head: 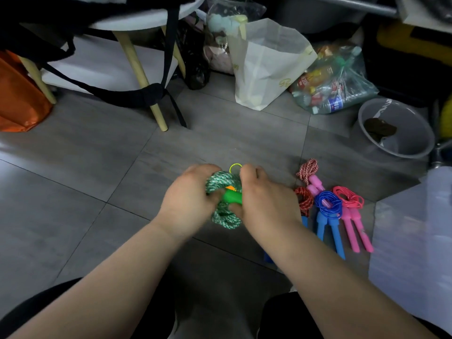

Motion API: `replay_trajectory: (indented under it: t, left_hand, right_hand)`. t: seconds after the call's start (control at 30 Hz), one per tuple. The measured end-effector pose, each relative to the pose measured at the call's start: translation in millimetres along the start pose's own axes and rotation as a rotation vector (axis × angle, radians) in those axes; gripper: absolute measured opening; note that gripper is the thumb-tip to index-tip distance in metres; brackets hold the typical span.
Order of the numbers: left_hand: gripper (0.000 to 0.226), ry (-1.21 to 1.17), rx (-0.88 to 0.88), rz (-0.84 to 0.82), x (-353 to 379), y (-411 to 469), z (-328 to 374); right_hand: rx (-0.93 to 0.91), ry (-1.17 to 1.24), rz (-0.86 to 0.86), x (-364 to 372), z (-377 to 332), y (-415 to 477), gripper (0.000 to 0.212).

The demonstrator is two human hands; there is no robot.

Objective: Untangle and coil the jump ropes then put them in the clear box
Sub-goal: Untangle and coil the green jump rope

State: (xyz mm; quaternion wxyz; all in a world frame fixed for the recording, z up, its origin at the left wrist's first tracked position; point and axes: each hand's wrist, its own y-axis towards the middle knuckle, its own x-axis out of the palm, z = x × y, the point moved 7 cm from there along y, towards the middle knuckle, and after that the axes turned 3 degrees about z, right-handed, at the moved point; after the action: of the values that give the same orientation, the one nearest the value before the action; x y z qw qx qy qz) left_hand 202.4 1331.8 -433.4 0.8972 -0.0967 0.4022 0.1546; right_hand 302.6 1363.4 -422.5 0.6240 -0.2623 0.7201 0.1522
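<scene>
The green rope is up off the floor, bunched in a fat coil between the person's two hands. The left hand has its fingers curled round one side. The right hand grips the other side, with its thumb under the green handle. A little yellow ring pokes out on top. It may be a band for tying, but I cannot be sure. If one hand lets go too soon, the loops could spring open and get mixed up again. Just beside, on the floor, lie the red-and-white rope, the red rope, the blue rope and the pink rope, all coiled. A dropped green rope could land on them and tangle. At the right edge is a pale see-through box. It is blurry, so I cannot tell what is in it. Farther back, a grey bucket holds a brown lump, and a plastic bag is full of bottles.
</scene>
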Motion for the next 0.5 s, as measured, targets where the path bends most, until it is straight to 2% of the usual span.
replay_trajectory:
  t: [0.1, 0.17, 0.23, 0.3, 0.37, 0.4, 0.47, 0.5]
  left_hand:
    - [0.029, -0.019, -0.008, -0.007, 4.8, -1.9, 1.4]
    - [0.018, -0.191, -0.086, 0.003, -1.9, 4.4, -10.1]
    - [0.019, -0.377, -0.19, 0.013, -8.9, 9.9, -26.7]
    - [0.02, -0.572, -0.282, 0.009, -11.3, 10.2, -37.8]
    - [0.015, -0.694, -0.329, 0.01, -10.8, 10.6, -41.6]
    - [0.014, -0.717, -0.339, 0.009, -10.8, 10.9, -42.0]
    - [0.014, -0.719, -0.337, 0.001, -8.4, 11.2, -41.7]
    - [0.013, -0.709, -0.321, -0.006, -6.8, 10.7, -39.6]
  right_hand:
    - [0.036, 0.086, 0.016, 0.3, 2.5, 5.5, 0.051]
    - [-0.012, 0.166, 0.016, -4.4, 2.7, 7.4, 0.058]
    - [-0.073, 0.22, 0.033, -13.3, 6.4, 9.0, 0.063]
    - [-0.055, 0.439, 0.083, -24.3, 19.1, 9.4, 0.054]
    - [-0.012, 0.809, 0.075, -29.9, 30.0, 6.9, 0.03]
    - [-0.017, 0.941, 0.082, -30.7, 32.6, 5.8, 0.025]
    - [-0.066, 1.023, 0.104, -27.2, 29.4, 4.9, 0.023]
    - [-0.099, 0.978, 0.12, -24.4, 24.1, 5.0, 0.014]
